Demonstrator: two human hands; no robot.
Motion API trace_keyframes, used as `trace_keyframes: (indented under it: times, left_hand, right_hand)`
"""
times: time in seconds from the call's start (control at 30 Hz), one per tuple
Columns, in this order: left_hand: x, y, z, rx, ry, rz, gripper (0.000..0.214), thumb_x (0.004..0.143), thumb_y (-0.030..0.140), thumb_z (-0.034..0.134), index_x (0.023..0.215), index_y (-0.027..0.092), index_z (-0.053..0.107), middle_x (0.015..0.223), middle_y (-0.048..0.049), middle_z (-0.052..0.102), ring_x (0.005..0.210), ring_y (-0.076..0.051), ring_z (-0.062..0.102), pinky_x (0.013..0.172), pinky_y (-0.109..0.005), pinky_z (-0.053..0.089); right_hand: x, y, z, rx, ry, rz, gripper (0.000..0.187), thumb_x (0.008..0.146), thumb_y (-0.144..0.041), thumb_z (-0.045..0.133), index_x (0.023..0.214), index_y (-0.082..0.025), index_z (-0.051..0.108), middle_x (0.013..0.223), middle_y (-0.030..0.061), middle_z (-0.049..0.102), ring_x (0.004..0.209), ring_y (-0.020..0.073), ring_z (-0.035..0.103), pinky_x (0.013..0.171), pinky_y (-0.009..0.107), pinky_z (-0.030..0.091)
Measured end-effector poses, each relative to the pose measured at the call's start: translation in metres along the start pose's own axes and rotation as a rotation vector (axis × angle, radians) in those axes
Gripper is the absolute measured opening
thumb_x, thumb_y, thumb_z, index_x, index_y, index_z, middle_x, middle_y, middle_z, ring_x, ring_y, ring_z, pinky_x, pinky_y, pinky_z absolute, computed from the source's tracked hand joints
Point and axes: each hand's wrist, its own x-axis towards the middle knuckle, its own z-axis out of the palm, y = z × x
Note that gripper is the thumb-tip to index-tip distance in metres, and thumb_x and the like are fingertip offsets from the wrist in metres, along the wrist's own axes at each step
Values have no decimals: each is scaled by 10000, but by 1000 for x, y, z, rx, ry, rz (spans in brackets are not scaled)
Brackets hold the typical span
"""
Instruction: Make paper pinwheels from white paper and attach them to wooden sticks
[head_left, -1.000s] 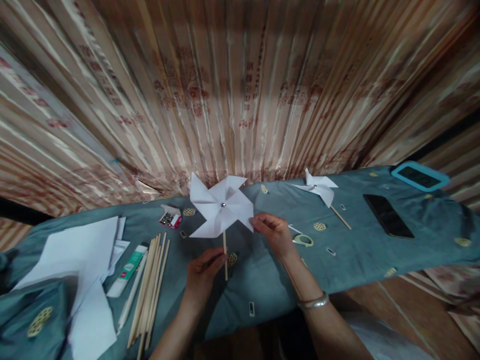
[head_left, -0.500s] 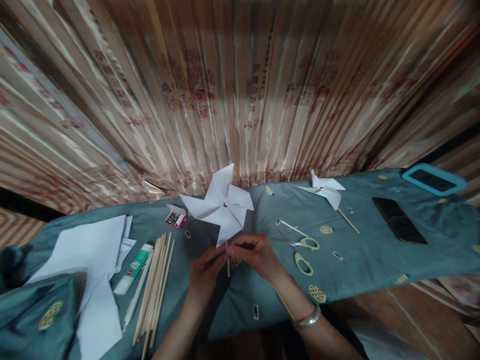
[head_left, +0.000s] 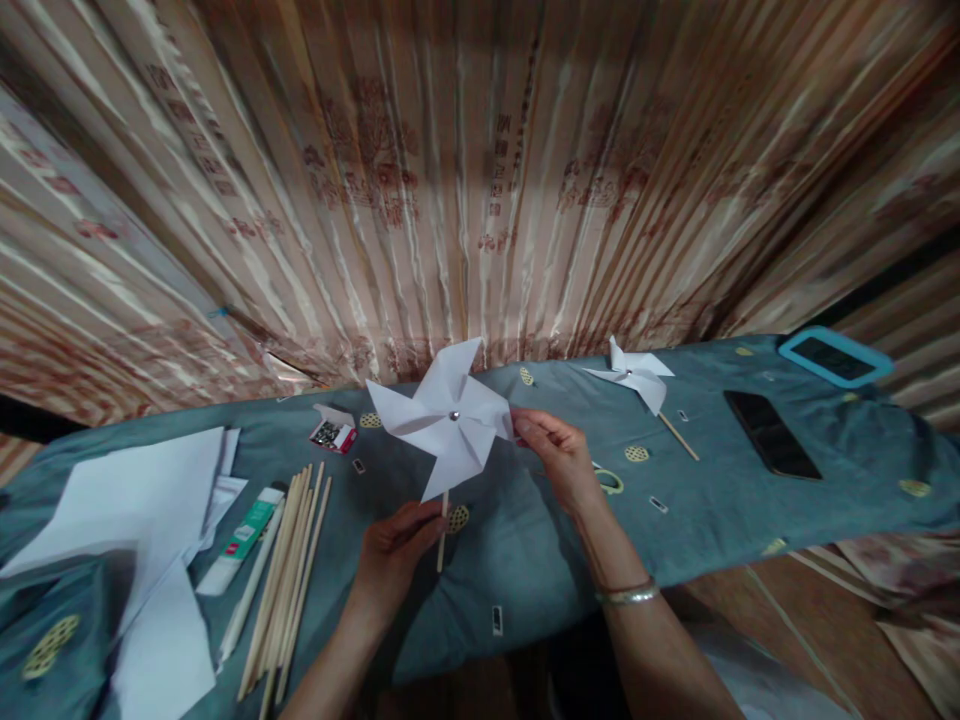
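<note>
Teal patterned cloth [head_left: 525,545] beneath held pinwheel [head_left: 446,435]; printed curtain [head_left: 457,170] behind.

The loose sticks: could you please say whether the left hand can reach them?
Probably yes, once the left hand releases the pinwheel stick; only cloth appears between it and the loose sticks.

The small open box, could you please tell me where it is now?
In the head view, the small open box sits left of centre on the blue-green cloth, left of the held pinwheel and just beyond the wooden sticks.
</note>
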Motion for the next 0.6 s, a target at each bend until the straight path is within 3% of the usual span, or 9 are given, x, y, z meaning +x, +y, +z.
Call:
trace_keyframes:
  times: [0.2, 0.37, 0.6]
  left_hand:
    - [2, 1, -3, 23, 48, 22, 197, 561, 326, 803, 716, 205, 794, 760, -63, 748, 760, -216, 670, 731, -309, 536]
    - [4, -4, -4, -7, 67, 40, 208, 563, 339, 799, 726, 210, 792, 767, -54, 745, 759, -199, 665, 747, -305, 529]
    - [4, -5, -3, -15, 88, 25, 240, 543, 351, 818, 738, 212, 794, 783, -57, 752, 788, -221, 672, 768, -318, 533]
  right_hand:
    - [-7, -2, 6, 50, -47, 78, 294, 532, -464, 872, 639, -214, 760, 587, -1, 683, 541, 116, 547, 543, 252, 451]
    - [-14, -5, 16, 91, -115, 192, 338, 476, -476, 890, 617, -204, 748, 554, -12, 658, 510, 100, 533, 514, 238, 432]
    - [-22, 2, 29, 98, -177, 206, 308, 475, -419, 902, 591, -199, 720, 519, -46, 596, 490, 73, 477, 474, 207, 391]
